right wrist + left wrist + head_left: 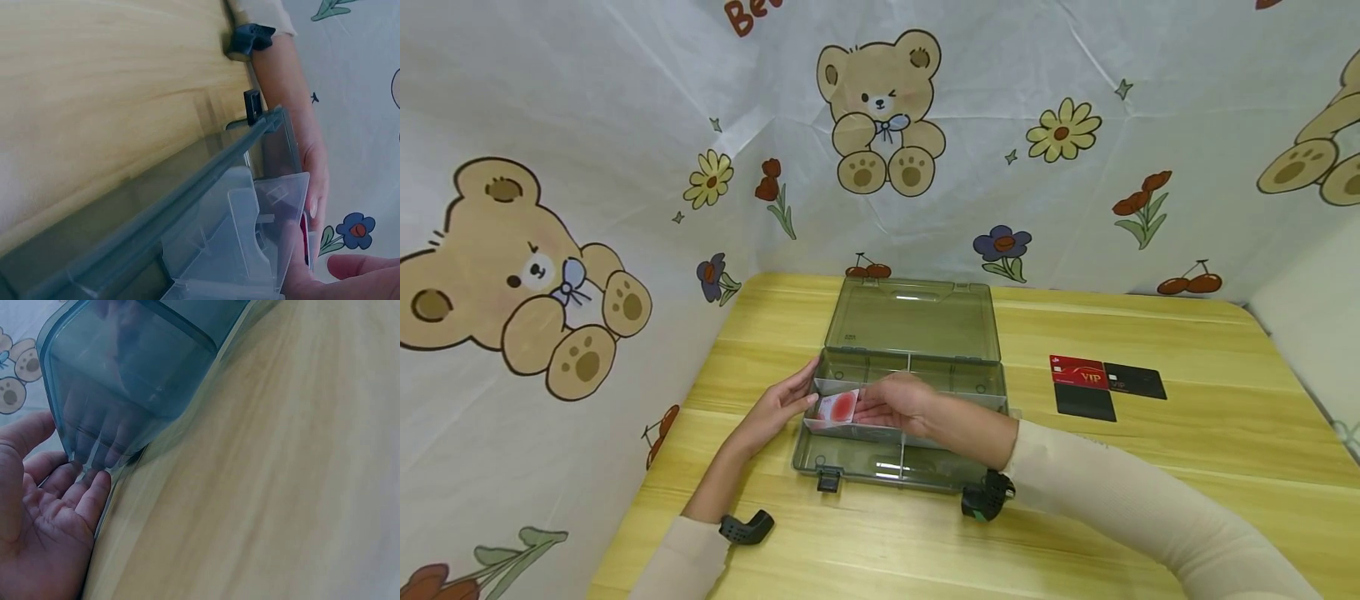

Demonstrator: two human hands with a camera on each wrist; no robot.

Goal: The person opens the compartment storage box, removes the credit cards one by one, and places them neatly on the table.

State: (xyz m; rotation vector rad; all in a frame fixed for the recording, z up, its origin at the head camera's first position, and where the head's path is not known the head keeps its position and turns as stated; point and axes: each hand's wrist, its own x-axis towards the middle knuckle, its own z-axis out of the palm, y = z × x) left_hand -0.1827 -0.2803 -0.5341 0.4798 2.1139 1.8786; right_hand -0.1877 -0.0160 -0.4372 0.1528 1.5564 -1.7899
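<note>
A translucent green compartment box lies on the table, its lid folded back. My left hand rests against the box's left side; in the left wrist view, its relaxed fingers touch the outer wall. My right hand reaches into the middle row, its fingers extended against the right edge of a white card with a red patch. The card leans at the left end of that row. In the right wrist view, the right thumb stands apart from the card's red edge, behind a clear divider.
Right of the box, a red VIP card, a black card and another dark card lie together on the wooden table. A latch hangs at the box's front. A bear-patterned cloth stands behind and at the sides.
</note>
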